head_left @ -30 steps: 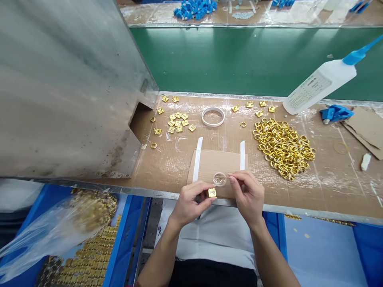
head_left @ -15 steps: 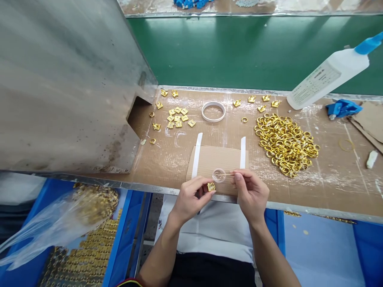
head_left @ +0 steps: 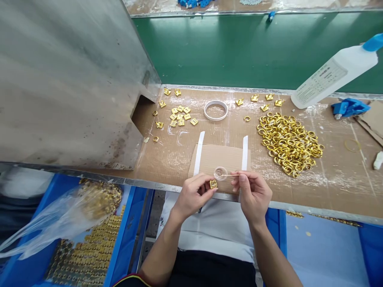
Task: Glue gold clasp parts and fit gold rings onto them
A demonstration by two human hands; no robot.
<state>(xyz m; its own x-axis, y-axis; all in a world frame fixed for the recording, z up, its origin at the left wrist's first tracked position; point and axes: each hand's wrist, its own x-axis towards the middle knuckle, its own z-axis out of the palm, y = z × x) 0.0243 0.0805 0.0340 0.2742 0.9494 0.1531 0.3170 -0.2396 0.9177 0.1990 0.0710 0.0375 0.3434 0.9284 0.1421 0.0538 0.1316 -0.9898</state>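
Near the table's front edge, my left hand (head_left: 194,195) pinches a small square gold ornament (head_left: 213,184) between thumb and fingers. My right hand (head_left: 254,195) is closed on a thin wooden stick (head_left: 231,175), which points left. The stick's tip is at a small clear round dish (head_left: 220,178), just beyond the gold piece. Under the dish lies a cardboard pad (head_left: 223,155), held by two white tape strips.
Gold rings (head_left: 289,143) form a heap on the right. Square gold pieces (head_left: 180,116) lie at the left, near a metal housing (head_left: 72,87). A white tape ring (head_left: 216,111), a tilted white bottle (head_left: 332,77) and a blue clip-like object (head_left: 350,107) are farther back.
The whole view has shifted slightly. Both hands keep their grips, with the stick's tip still at the dish. A small blue piece now shows on the green strip at the top.
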